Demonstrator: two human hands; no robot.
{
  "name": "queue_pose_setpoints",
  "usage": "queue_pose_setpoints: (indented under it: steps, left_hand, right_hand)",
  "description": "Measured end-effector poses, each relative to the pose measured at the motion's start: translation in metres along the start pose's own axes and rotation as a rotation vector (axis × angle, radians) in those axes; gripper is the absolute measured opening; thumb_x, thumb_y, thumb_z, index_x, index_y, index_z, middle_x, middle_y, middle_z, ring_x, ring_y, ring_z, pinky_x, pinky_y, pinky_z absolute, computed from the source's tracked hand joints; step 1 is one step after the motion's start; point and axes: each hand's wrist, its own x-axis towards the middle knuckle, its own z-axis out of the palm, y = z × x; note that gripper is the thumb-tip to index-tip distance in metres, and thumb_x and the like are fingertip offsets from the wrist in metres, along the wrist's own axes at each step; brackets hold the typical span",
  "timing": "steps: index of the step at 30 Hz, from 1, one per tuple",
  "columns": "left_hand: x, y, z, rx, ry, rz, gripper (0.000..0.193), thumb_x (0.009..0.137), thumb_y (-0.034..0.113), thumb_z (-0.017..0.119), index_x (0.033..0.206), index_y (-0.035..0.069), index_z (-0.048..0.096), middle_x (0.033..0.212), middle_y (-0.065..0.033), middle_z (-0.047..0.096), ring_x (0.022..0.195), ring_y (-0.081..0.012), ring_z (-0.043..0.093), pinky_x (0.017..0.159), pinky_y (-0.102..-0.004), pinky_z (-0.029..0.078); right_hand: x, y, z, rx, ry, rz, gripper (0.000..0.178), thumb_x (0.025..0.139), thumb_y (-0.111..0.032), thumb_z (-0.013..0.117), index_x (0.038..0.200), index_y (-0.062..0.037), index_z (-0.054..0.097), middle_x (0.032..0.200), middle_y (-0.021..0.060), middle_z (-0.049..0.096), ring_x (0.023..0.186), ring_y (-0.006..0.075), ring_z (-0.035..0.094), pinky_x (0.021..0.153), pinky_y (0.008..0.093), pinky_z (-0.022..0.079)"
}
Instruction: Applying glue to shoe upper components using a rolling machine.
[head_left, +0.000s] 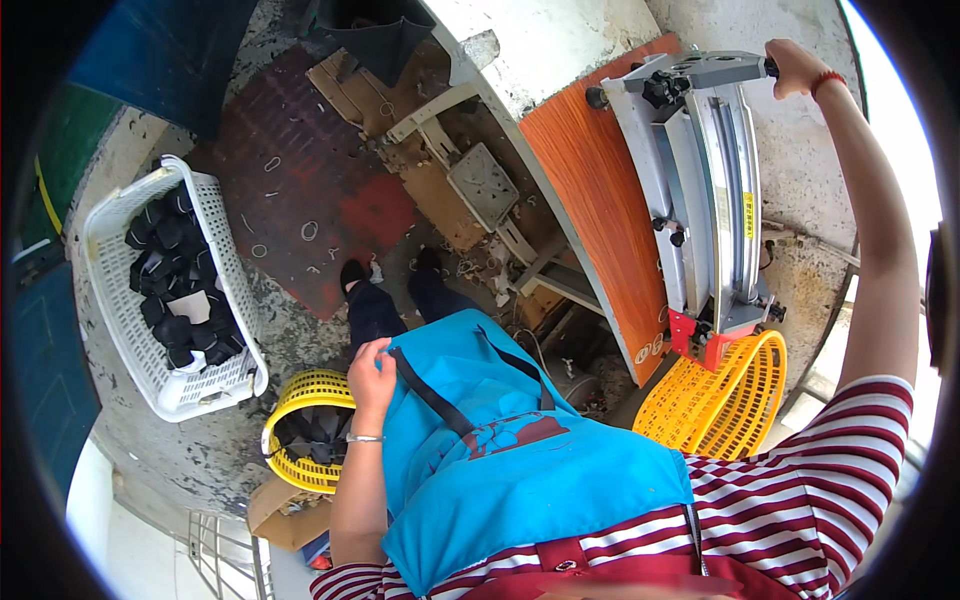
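Note:
My right hand [795, 68] is wrapped round the dark end of a grey metal lever [722, 70] at the far right. That lever belongs to a long silver metal bench machine [700, 190] with black knobs and a red end piece [714, 343], standing on a wood-grain tabletop [590, 190]. My left hand [372, 375] is closed against the edge of the blue apron [520, 460] on my lap, above a yellow basket. Whatever its fingers hold, if anything, is hidden.
To the left stands a white plastic basket [250, 340] of black padded pieces. A round yellow basket [350, 384] with dark pieces is beside my left arm. Another yellow basket [735, 405] sits below the machine's red end. Cardboard [440, 200] and scraps lie under the table.

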Motion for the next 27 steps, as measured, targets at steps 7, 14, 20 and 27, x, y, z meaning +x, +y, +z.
queue_pose_setpoints:
  steps: [7,14,20,27]
  left_hand:
    - [0.001,-0.041,0.047,-0.163,0.06,-0.164,0.029,0.086,0.002,0.061,0.113,0.005,0.071,0.108,-0.0106,0.073,0.088,-0.0229,0.072,0.076,-0.0342,0.056]
    - [-0.015,-0.038,0.094,-0.084,0.146,-0.127,0.028,0.088,0.006,0.062,0.115,0.01,0.071,0.108,-0.0107,0.074,0.092,-0.0272,0.073,0.082,-0.0396,0.057]
    - [-0.012,-0.032,0.12,-0.184,0.151,-0.212,0.026,0.087,0.013,0.067,0.112,0.013,0.071,0.105,-0.0074,0.073,0.088,-0.0267,0.072,0.078,-0.0393,0.057]
    - [0.001,-0.022,0.128,-0.202,0.131,-0.241,0.025,0.087,0.015,0.067,0.112,0.014,0.071,0.104,-0.007,0.074,0.09,-0.0274,0.071,0.078,-0.0404,0.057]
  right_hand:
    - [0.014,0.042,0.053,-0.323,0.503,-0.168,0.034,0.073,0.004,0.069,0.103,-0.001,0.053,0.093,0.0221,0.066,0.092,0.0424,0.067,0.076,0.0474,0.056]
    - [0.078,0.062,0.032,-0.34,0.347,-0.42,0.044,0.063,-0.023,0.084,0.089,0.0009,0.058,0.089,0.02,0.068,0.084,0.0391,0.067,0.075,0.0445,0.053]
    - [0.136,0.182,0.109,-0.113,0.364,-0.251,0.066,0.055,-0.004,0.075,0.117,0.0006,0.051,0.114,0.0201,0.056,0.109,0.0454,0.056,0.093,0.0464,0.048]
    - [0.146,0.214,0.151,-0.389,0.825,-0.353,0.065,0.066,0.013,0.06,0.129,-0.0003,0.048,0.107,0.022,0.054,0.104,0.0436,0.053,0.09,0.0457,0.045]
